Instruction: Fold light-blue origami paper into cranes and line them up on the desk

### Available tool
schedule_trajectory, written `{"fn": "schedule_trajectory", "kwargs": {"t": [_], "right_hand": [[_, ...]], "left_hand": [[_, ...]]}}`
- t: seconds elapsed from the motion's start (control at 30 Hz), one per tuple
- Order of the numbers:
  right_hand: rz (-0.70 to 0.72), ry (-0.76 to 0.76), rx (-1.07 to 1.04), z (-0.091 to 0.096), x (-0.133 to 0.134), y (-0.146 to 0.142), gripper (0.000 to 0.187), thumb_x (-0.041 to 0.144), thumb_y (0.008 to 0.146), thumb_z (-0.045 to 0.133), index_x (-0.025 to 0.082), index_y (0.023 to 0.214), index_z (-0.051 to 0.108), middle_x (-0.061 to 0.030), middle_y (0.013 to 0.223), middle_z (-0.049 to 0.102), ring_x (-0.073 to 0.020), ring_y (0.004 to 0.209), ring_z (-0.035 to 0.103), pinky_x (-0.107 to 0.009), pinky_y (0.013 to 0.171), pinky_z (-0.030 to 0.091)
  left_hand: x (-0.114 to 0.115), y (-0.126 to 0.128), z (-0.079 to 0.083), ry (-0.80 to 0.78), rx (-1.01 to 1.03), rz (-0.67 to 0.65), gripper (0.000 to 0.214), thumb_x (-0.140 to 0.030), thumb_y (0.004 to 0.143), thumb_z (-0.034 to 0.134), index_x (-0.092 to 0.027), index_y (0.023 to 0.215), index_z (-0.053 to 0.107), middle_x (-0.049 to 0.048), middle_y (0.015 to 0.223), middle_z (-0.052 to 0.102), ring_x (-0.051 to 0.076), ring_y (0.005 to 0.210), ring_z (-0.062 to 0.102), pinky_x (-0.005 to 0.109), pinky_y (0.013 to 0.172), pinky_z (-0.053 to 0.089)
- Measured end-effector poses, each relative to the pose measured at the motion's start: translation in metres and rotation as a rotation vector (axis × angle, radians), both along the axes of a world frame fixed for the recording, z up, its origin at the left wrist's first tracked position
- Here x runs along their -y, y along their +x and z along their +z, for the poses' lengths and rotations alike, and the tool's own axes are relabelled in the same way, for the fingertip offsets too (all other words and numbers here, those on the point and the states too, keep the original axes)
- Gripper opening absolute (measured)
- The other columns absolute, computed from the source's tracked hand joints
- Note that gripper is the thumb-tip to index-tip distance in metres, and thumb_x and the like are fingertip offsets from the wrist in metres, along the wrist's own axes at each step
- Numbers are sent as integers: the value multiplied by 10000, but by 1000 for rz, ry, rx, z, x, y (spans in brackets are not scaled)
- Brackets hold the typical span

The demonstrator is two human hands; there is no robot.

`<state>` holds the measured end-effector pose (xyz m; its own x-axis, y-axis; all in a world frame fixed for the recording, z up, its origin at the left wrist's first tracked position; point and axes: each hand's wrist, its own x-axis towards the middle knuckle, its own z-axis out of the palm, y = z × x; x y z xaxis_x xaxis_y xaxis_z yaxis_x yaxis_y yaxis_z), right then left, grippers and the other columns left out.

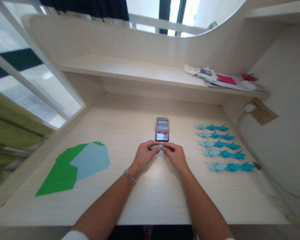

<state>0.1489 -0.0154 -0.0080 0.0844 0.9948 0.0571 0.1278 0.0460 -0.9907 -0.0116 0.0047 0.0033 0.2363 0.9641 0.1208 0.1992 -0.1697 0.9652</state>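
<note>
Between my two hands is a small folded piece of light blue paper (156, 146), pinched just in front of a phone. My left hand (146, 154), with a chain bracelet on its wrist, closes thumb and fingers on the paper's left side. On the right side my right hand (175, 155) grips it the same way, the thumbs close together. Most of the paper is hidden by the fingers, so its exact fold cannot be made out. The phone (162, 136) lies just beyond my fingertips, its screen partly blurred.
Rows of blue folded paper cranes (218, 144) stand at the right. Green paper sheets (57, 178) and light blue sheets (92, 161) overlap at the left. A shelf (140, 71) crosses the back, bearing papers (226, 79). A cable (250, 146) runs down the right wall from a socket (263, 111).
</note>
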Motion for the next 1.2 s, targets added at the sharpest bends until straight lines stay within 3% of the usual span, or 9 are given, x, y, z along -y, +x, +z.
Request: {"fn": "schedule_trajectory", "kwargs": {"t": [0.27, 0.93, 1.2], "right_hand": [[-18, 53, 67, 2, 2, 1, 216, 287, 714, 667, 230, 911, 733, -51, 917, 722, -219, 853, 650, -357, 807, 496], [74, 5, 41, 3, 1, 3, 108, 231, 654, 668, 180, 748, 683, -34, 758, 693, -186, 723, 625, -301, 698, 481], [91, -75, -105, 3, 2, 2, 146, 240, 635, 697, 162, 758, 684, -40, 726, 686, -168, 657, 613, -295, 648, 495]], "left_hand": [[0, 1, 0, -42, 71, 21, 266, -289, 699, 690, -167, 934, 709, 74, 879, 717, 178, 715, 646, 295, 662, 509], [0, -1, 0, -99, 36, -111, 126, -229, 701, 649, -151, 795, 680, 51, 753, 688, 149, 666, 613, 274, 654, 488], [0, -3, 3, -130, 52, -144, 130, -241, 710, 650, -141, 787, 682, 38, 689, 671, 134, 607, 593, 252, 601, 475]]}}
